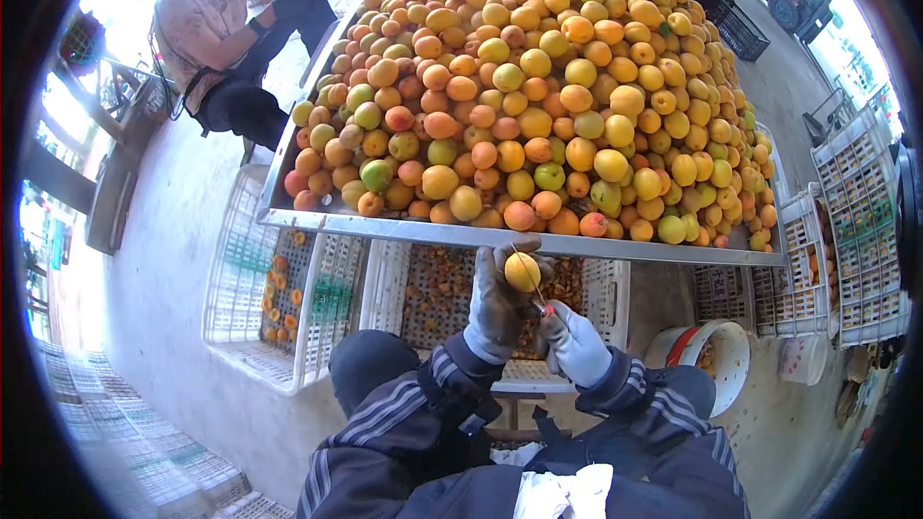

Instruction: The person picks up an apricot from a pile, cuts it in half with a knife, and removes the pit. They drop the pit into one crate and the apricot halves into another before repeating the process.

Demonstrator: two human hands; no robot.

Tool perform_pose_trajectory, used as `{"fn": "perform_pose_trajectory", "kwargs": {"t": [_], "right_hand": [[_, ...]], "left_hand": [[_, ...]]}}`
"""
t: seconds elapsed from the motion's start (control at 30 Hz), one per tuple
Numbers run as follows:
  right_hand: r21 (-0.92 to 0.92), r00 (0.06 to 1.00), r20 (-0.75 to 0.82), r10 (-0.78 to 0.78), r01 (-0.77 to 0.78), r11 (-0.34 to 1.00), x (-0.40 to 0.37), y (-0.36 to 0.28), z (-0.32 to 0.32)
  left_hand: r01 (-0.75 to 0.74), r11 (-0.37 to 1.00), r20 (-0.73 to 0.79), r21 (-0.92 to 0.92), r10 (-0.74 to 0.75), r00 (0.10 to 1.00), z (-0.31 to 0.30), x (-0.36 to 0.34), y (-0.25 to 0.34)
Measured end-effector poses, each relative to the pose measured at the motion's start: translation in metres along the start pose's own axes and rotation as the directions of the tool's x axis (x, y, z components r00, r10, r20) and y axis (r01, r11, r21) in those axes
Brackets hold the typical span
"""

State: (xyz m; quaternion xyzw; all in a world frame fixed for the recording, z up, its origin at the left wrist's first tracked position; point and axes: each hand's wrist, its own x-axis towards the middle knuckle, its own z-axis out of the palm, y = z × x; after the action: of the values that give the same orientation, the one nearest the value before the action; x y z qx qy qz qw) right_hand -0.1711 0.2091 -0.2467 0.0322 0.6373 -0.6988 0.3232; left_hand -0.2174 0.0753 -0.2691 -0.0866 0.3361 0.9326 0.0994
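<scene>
My left hand (494,306), in a grey-and-white glove with dark palm and fingers, holds a yellow apricot (522,273) just below the front edge of the metal table. A small knife with a red handle (548,308) is gripped in my gloved right hand (577,344); its thin blade crosses the apricot in this view. Beyond my hands, the metal-edged table (404,228) carries a big heap of apricots (538,86), yellow, orange and some greenish. Under my hands is a white plastic crate (385,290) with cut apricot pieces inside, partly hidden by my hands and sleeves.
Another white crate (231,284) with apricot pieces stands at left. A white bucket (733,365) with a red band is by my right knee. Stacked crates (865,231) line the right side. A co-worker (207,34) in dark gloves sits at the table's left.
</scene>
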Motion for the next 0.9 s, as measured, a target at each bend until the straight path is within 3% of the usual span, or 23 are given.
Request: {"fn": "perform_pose_trajectory", "kwargs": {"t": [0.33, 0.4, 0.47, 0.53, 0.6, 0.67, 0.77, 0.8, 0.9], "right_hand": [[0.008, 0.965, -0.062, -0.256, 0.257, 0.966, 0.011, 0.034, 0.008], [0.152, 0.996, -0.032, -0.078, 0.082, 0.985, 0.007, 0.034, 0.005], [0.150, 0.999, -0.012, -0.046, 0.047, 0.988, 0.002, 0.015, 0.001], [0.154, 1.000, 0.000, -0.014, 0.014, 0.988, -0.001, 0.006, -0.001], [0.113, 0.999, -0.020, 0.050, -0.047, 0.992, 0.000, 0.003, 0.001], [0.118, 0.997, 0.014, 0.081, -0.082, 0.990, 0.000, 0.015, 0.000], [0.150, 0.982, -0.125, -0.141, 0.160, 0.976, 0.010, 0.029, 0.017], [0.150, 0.965, -0.160, -0.209, 0.233, 0.961, 0.014, 0.031, 0.021], [-0.066, 0.898, -0.202, -0.391, 0.386, 0.920, 0.022, 0.045, 0.013]], "left_hand": [[0.060, 0.997, -0.016, 0.042, -0.059, 0.998, -0.010, -0.006, -0.010], [0.088, 0.995, 0.008, 0.052, -0.088, 0.996, -0.010, -0.006, -0.007], [-0.086, 0.942, 0.177, 0.325, 0.028, 0.984, -0.002, -0.007, 0.005], [-0.003, 0.944, 0.185, 0.331, -0.061, 0.981, -0.003, -0.007, 0.012], [-0.097, 0.859, 0.170, 0.503, 0.012, 0.985, -0.013, -0.001, 0.004], [-0.038, 0.921, 0.084, 0.388, 0.006, 0.996, -0.004, -0.005, 0.004], [0.043, 0.999, 0.063, 0.016, -0.044, 0.997, 0.003, -0.005, 0.002], [0.045, 0.999, 0.067, 0.019, -0.046, 0.997, 0.003, -0.004, 0.002], [0.202, 0.964, 0.126, -0.174, -0.181, 0.975, 0.001, -0.004, 0.003]]}}
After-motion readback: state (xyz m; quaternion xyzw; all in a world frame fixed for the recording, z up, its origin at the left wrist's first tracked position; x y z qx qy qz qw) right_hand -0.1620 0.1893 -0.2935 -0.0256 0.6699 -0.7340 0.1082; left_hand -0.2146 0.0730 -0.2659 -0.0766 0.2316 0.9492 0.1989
